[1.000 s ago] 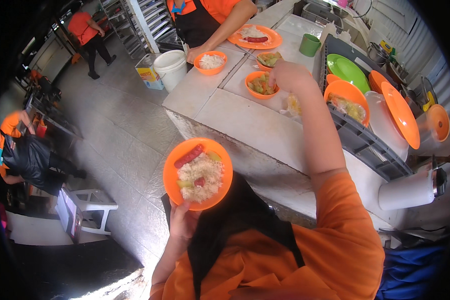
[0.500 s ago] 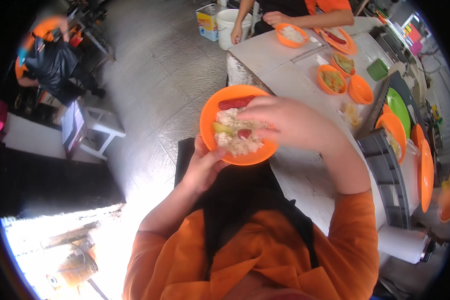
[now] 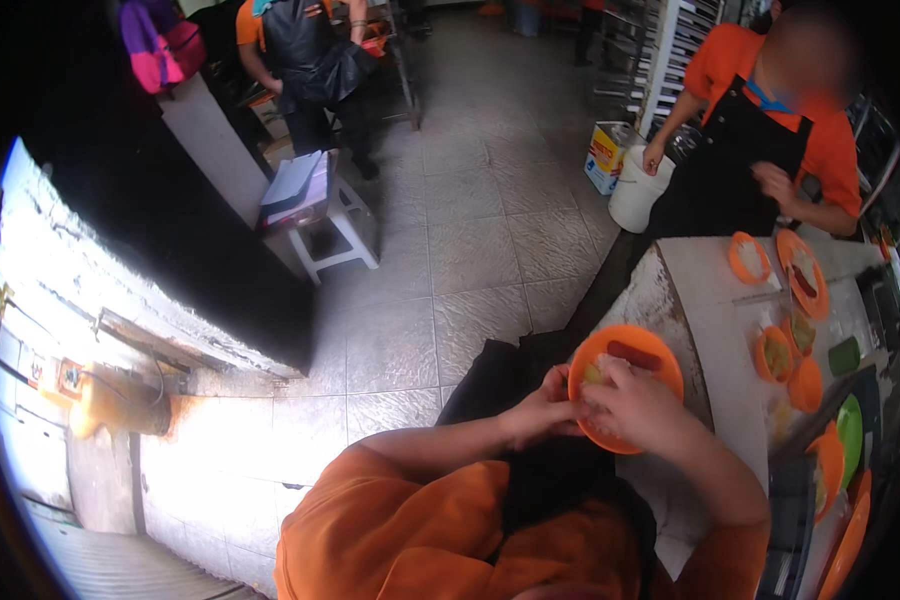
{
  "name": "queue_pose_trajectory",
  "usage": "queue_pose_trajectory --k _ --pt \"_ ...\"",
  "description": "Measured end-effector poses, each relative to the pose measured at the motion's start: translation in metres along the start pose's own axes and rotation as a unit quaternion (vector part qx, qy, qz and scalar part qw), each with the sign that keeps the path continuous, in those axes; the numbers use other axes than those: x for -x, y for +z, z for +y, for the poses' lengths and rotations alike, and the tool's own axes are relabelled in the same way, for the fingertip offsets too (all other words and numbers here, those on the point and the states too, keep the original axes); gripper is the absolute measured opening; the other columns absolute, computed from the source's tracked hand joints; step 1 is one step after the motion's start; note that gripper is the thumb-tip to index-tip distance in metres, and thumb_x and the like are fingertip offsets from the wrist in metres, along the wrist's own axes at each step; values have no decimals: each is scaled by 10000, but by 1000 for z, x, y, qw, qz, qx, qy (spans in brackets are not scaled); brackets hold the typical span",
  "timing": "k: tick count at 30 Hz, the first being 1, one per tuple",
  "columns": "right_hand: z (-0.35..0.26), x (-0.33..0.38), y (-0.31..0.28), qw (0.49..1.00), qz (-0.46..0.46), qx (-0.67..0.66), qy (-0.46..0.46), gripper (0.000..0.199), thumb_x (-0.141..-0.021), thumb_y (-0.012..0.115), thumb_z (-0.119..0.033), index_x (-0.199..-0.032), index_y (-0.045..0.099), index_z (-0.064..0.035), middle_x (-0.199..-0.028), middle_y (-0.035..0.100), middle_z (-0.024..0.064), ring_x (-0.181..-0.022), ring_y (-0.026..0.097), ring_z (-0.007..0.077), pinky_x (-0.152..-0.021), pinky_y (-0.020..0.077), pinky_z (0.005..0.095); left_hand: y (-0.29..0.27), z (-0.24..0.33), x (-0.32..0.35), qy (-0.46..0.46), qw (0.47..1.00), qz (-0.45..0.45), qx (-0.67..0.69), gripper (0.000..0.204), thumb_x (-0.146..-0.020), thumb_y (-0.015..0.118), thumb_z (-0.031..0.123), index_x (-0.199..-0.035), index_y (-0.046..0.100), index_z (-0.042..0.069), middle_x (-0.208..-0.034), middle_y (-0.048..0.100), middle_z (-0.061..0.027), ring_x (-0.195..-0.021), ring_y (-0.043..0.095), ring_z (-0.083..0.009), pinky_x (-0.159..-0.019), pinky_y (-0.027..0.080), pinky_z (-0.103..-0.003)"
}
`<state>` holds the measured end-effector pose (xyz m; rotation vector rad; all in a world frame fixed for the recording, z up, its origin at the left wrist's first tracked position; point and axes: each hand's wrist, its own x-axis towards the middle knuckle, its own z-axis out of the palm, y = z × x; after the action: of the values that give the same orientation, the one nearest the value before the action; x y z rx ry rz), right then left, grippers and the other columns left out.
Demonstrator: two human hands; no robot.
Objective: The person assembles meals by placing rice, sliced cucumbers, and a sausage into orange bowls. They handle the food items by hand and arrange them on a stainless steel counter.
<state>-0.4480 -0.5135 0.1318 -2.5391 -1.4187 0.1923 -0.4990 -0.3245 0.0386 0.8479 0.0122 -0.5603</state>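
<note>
An orange plate (image 3: pixel 642 344) with rice and a red sausage is held in front of my chest, beside the counter's edge. My left hand (image 3: pixel 538 412) grips its near left rim from below. My right hand (image 3: pixel 638 408) lies over the plate's near side, fingers bent down onto the food, hiding much of the rice. I wear an orange shirt and a black apron.
A pale counter (image 3: pixel 715 330) on the right carries several orange plates and bowls (image 3: pixel 748 258) and green dishes (image 3: pixel 850 428). A person in orange shirt and black apron (image 3: pixel 740 150) stands at its far end by a white bucket (image 3: pixel 634 190). Another person (image 3: pixel 310 60) and a white stool (image 3: pixel 320 215) stand on the tiled floor.
The view has swung left and away from the counter. The plate stays in my left hand; my right hand, earlier reaching out to the counter's bowls, now rests over the plate's food.
</note>
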Motion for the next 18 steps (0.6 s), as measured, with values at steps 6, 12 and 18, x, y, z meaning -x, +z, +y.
queue_pose_trajectory --k 6,12,18 --pt "4 0 11 1000 14 17 12 328 -782 724 -212 -1077 657 -87 -1223 537 152 -1014 618 331 -851 521 426 -6 -6 5 -12 1000 8 -8 709 -865 717 194 -1359 209 186 -1325 455 -69 -1218 516 -200 -939 519 -367" --pt "-5 1 5 999 16 31 26 314 -779 720 -214 -1042 650 -57 -1129 555 133 -982 614 323 -842 516 427 -8 -5 7 -12 1000 10 -6 725 -864 704 168 -1372 187 188 -1322 464 -89 -1215 517 -210 -950 507 -379" --pt "-10 4 7 999 8 40 22 282 -781 717 -209 -1013 648 -64 -1073 550 124 -979 601 325 -864 502 434 -5 -3 10 -8 1000 8 9 696 -866 691 138 -1353 197 191 -1309 470 -94 -1200 530 -216 -958 506 -384"
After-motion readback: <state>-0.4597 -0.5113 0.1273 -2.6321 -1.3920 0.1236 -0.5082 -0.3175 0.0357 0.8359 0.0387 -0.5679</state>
